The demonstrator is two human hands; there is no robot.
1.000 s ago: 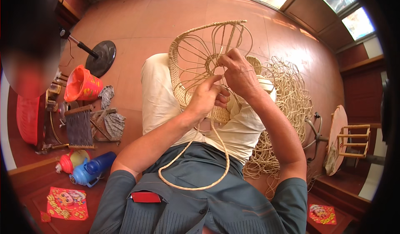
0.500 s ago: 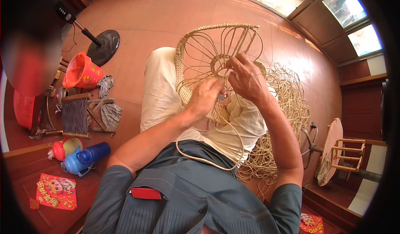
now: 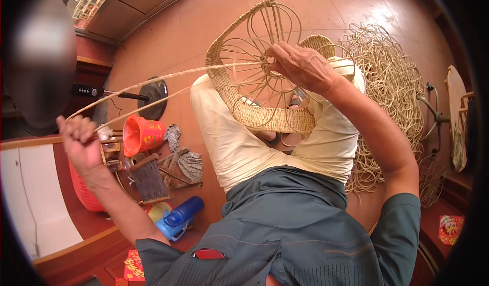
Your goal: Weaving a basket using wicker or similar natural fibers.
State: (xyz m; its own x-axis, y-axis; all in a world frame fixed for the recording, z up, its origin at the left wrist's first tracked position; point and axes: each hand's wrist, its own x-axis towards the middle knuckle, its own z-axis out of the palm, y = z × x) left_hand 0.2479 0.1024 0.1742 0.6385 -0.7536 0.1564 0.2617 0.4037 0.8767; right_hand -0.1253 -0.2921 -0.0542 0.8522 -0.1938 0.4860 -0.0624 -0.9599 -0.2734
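Note:
A woven straw frame (image 3: 271,119) with looped cane spokes around a small ring rests across my thighs in light trousers. My right hand (image 3: 300,67) is at the ring with bent fingers, pinching the frame where a pale cord (image 3: 191,71) passes; the exact grip is partly hidden. My left hand (image 3: 81,141) is out at the far left, fingers curled around that cord, which stretches in two long strands back to the frame. My sandalled feet (image 3: 295,100) show through the spokes.
A large heap of cord (image 3: 384,97) lies at my right beside a stand with a round board (image 3: 456,118). At my left are a fan stand (image 3: 153,95), red bucket (image 3: 144,133), small folding stool (image 3: 147,179), checked cloth (image 3: 189,166) and blue flasks (image 3: 183,209).
My left hand has moved from the frame far out to the left, drawing the hanging loop of cord into a long stretch. My right hand stays on the frame. The view has turned.

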